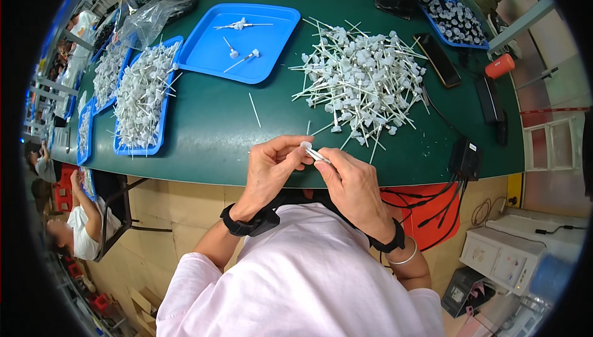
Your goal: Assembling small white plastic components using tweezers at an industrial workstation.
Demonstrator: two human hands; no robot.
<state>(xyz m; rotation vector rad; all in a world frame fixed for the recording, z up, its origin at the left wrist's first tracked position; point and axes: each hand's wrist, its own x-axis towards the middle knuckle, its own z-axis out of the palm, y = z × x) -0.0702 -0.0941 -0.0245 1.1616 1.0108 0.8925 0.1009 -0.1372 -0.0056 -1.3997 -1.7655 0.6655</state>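
Just over the near edge of the green table, my left hand (272,163) pinches a small white plastic pump head (307,146) between thumb and fingers. My right hand (353,184) is closed on its narrow white end, close beside the left fingertips. Finer detail of the piece is covered by the fingers. Beyond my hands lies a large heap of similar white pump heads with thin tubes (370,77). A shallow blue tray (207,34) at the upper left holds several of them. One loose thin tube (255,110) lies between tray and hands.
Filled blue trays (161,133) line the left side, near clear plastic bags (154,27). At right are a phone (437,59), a tray of dark-and-white parts (457,22), an orange cup (499,65) and a black adapter with cables (464,158). Another person (89,223) sits far left.
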